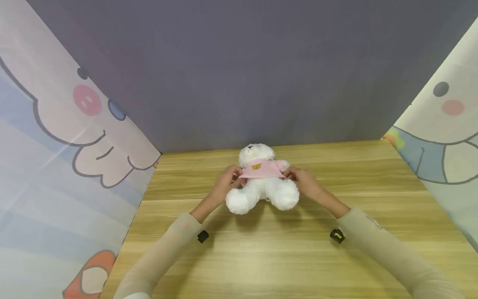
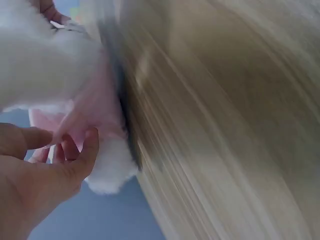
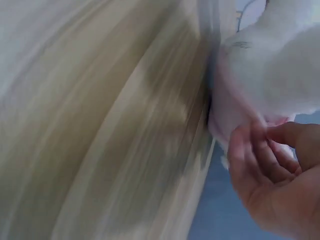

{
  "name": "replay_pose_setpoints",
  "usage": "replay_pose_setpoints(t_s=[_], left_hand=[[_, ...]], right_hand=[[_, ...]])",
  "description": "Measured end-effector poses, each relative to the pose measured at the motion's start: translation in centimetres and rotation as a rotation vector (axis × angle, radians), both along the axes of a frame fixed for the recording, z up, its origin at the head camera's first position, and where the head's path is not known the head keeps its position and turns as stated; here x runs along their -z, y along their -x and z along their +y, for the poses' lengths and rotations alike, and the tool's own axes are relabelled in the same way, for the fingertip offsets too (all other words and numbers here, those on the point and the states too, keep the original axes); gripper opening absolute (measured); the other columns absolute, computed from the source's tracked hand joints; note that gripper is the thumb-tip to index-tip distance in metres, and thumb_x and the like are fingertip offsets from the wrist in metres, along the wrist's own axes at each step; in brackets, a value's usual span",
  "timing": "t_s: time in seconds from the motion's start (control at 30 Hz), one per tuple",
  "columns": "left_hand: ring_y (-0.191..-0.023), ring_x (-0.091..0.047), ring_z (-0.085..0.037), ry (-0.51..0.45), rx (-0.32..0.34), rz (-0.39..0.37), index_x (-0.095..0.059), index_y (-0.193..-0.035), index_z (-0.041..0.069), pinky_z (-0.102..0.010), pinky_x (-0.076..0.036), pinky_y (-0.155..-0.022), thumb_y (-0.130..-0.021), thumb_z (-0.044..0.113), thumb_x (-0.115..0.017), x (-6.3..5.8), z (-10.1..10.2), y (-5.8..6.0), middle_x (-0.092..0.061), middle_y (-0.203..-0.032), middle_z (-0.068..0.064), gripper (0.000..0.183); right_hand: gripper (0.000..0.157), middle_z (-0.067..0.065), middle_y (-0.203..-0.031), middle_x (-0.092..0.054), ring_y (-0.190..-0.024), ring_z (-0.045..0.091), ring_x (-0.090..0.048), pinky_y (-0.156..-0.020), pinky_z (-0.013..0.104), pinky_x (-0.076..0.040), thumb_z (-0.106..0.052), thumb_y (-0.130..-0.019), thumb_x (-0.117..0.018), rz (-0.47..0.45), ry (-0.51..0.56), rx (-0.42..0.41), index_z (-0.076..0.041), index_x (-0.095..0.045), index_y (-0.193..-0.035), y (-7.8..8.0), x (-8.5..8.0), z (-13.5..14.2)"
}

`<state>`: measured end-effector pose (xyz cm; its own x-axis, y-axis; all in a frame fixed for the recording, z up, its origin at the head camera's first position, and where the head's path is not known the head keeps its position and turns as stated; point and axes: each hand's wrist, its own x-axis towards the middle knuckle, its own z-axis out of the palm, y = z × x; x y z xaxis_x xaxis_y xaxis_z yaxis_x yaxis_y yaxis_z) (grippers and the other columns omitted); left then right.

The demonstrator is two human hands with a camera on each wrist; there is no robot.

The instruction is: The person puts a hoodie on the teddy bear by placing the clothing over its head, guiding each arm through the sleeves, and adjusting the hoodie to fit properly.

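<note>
A white plush bear (image 1: 254, 193) in a pink shirt (image 1: 268, 169) lies on its back near the table's far edge, with its legs toward me. A small brown bear face decorates the shirt's front. At the hem's left side, my left hand (image 1: 225, 182) pinches the pink cloth; the left wrist view shows thumb and fingers on the shirt fabric (image 2: 102, 105). On the opposite side my right hand (image 1: 305, 183) pinches the hem, and its fingertips meet the shirt edge (image 3: 230, 107) in the right wrist view. The bear's back is hidden.
The wood-grain table (image 1: 257, 257) runs up to a dark grey panel (image 1: 254, 74) behind the bear. Cartoon-printed sheets (image 1: 45, 166) stand at both sides. Small black devices, one being a black piece (image 1: 337, 236), show beside the sleeves.
</note>
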<state>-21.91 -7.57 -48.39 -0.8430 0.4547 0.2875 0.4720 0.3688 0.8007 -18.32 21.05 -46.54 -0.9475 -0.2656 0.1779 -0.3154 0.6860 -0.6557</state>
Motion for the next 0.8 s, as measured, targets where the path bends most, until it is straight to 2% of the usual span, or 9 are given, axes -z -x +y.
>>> replay_pose_setpoints(t_s=[0.1, 0.17, 0.3, 0.4, 0.5, 0.6, 0.7, 0.77, 0.8], left_hand=[[-0.077, -0.059, -0.017, 0.058, 0.02, -0.025, -0.052, -0.104, 0.002, -0.024, -0.051, -0.063, -0.097, 0.006, -0.051, 0.1, 0.8, -0.1, -0.057, -0.093, -0.011, 0.008], [-0.071, -0.053, -0.015, 0.073, 0.001, -0.019, -0.052, -0.102, 0.002, -0.023, -0.046, -0.061, -0.098, 0.009, -0.048, 0.3, 1.4, -0.1, -0.055, -0.087, -0.009, 0.008], [-0.068, -0.044, -0.012, 0.094, -0.049, 0.04, -0.05, -0.096, 0.005, -0.022, -0.039, -0.058, -0.092, 0.006, -0.055, 0.7, 2.1, -0.2, -0.048, -0.081, -0.005, 0.007], [-0.071, -0.044, -0.013, 0.151, -0.012, 0.09, -0.048, -0.092, 0.006, -0.022, -0.04, -0.06, -0.086, -0.001, -0.06, 1.0, 2.0, -0.6, -0.045, -0.081, -0.005, 0.015], [-0.075, -0.044, -0.013, 0.293, 0.029, 0.139, -0.047, -0.086, 0.009, -0.021, -0.041, -0.062, -0.082, -0.004, -0.063, 1.7, 1.4, -1.5, -0.044, -0.083, -0.002, 0.022], [-0.079, -0.047, -0.01, 0.376, 0.075, 0.142, -0.05, -0.085, 0.013, -0.02, -0.044, -0.066, -0.082, -0.003, -0.065, 2.5, 0.5, -2.4, -0.048, -0.087, 0.0, 0.022], [-0.079, -0.052, -0.008, 0.315, 0.084, 0.1, -0.056, -0.086, 0.014, -0.02, -0.047, -0.068, -0.084, -0.001, -0.063, 2.4, -0.2, -3.1, -0.057, -0.093, 0.001, 0.018], [-0.078, -0.054, -0.008, 0.235, 0.05, 0.09, -0.057, -0.089, 0.012, -0.021, -0.049, -0.067, -0.087, 0.0, -0.06, 1.6, -0.7, -2.9, -0.059, -0.093, 0.0, 0.013], [-0.077, -0.054, -0.01, 0.205, 0.011, 0.101, -0.058, -0.089, 0.011, -0.023, -0.049, -0.065, -0.087, 0.001, -0.06, 1.0, -0.8, -2.6, -0.059, -0.093, -0.001, 0.011]], right_hand=[[0.018, 0.011, -0.094, -0.066, -0.088, 0.025, -0.064, -0.076, 0.034, -0.054, -0.006, -0.088, -0.066, 0.0, 0.016, -0.036, 0.0, -0.059, -0.103, 0.0, 0.1, -0.9], [0.021, 0.011, -0.093, -0.066, -0.086, 0.024, -0.065, -0.075, 0.031, -0.054, -0.008, -0.087, -0.068, 0.065, 0.001, -0.049, 0.001, -0.058, -0.102, 0.2, 0.2, -1.7], [0.017, 0.01, -0.081, -0.067, -0.07, 0.019, -0.064, -0.062, 0.027, -0.054, -0.006, -0.082, -0.072, 0.242, -0.124, -0.04, 0.001, -0.061, -0.094, 0.7, 0.2, -2.8], [0.016, 0.004, -0.066, -0.056, -0.058, 0.013, -0.052, -0.051, 0.024, -0.045, -0.003, -0.081, -0.072, 0.287, -0.229, -0.04, -0.002, -0.056, -0.083, 0.6, 0.1, -2.5], [0.022, -0.001, -0.06, -0.042, -0.054, 0.01, -0.039, -0.049, 0.023, -0.035, -0.001, -0.081, -0.069, 0.245, -0.291, -0.093, -0.007, -0.049, -0.075, 0.0, 0.2, -1.2], [0.023, -0.005, -0.06, -0.038, -0.054, 0.008, -0.037, -0.05, 0.022, -0.033, -0.002, -0.084, -0.066, 0.19, -0.362, -0.181, -0.011, -0.047, -0.075, -0.8, 0.2, 0.1], [0.014, -0.007, -0.063, -0.044, -0.057, 0.007, -0.04, -0.052, 0.021, -0.036, -0.005, -0.088, -0.062, 0.092, -0.396, -0.256, -0.012, -0.052, -0.081, -1.1, -0.6, 1.1], [0.006, -0.005, -0.067, -0.051, -0.058, 0.008, -0.043, -0.053, 0.023, -0.039, -0.005, -0.089, -0.06, 0.048, -0.379, -0.251, -0.01, -0.059, -0.086, -0.9, -1.7, 1.5], [0.006, -0.004, -0.07, -0.055, -0.059, 0.008, -0.045, -0.054, 0.024, -0.041, -0.004, -0.089, -0.06, 0.042, -0.359, -0.233, -0.009, -0.061, -0.088, -0.6, -2.2, 1.7]])
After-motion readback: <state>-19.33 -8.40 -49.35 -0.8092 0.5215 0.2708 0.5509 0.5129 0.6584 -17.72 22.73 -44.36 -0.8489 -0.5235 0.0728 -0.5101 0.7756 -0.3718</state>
